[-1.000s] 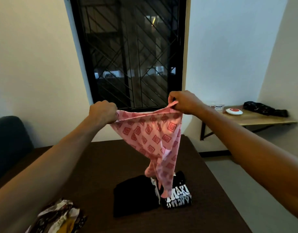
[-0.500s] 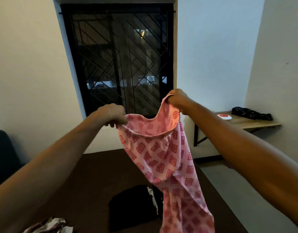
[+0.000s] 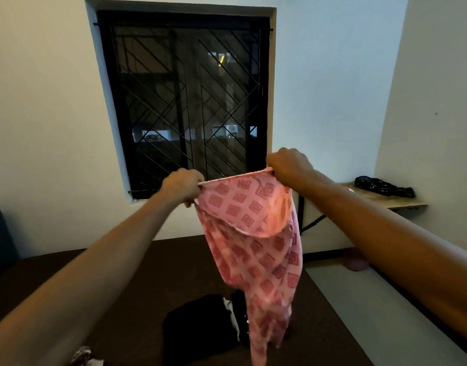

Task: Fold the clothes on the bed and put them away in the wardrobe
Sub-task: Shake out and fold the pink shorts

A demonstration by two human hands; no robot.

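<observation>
1. Both hands gripped the top hem of a pink cotton garment with a red square print (image 3: 256,249): the left hand (image 3: 182,186) had its fingers curled round the hem's left end, and the right hand (image 3: 289,163) pinched the right end, slightly higher.
2. Between the two fists the hem ran taut, just in front of the black-barred window (image 3: 184,101).
3. Open air lay on all sides of the garment; white wall stood behind it and pale floor (image 3: 372,313) spread to the right of the bed.
4. The garment hung clear above the dark brown bed (image 3: 137,281), its upper part folded over in a rounded flap and its lower part narrowing to a twisted tail near the bottom edge of the view.
5. Behind that tail, a folded black garment (image 3: 198,323) lay flat on the bed.
6. A patterned cloth (image 3: 86,357) showed at the lower left edge.
7. At right, a wooden wall-mounted surface (image 3: 401,202) carried a black bundle (image 3: 384,186), well apart from the hands.
</observation>
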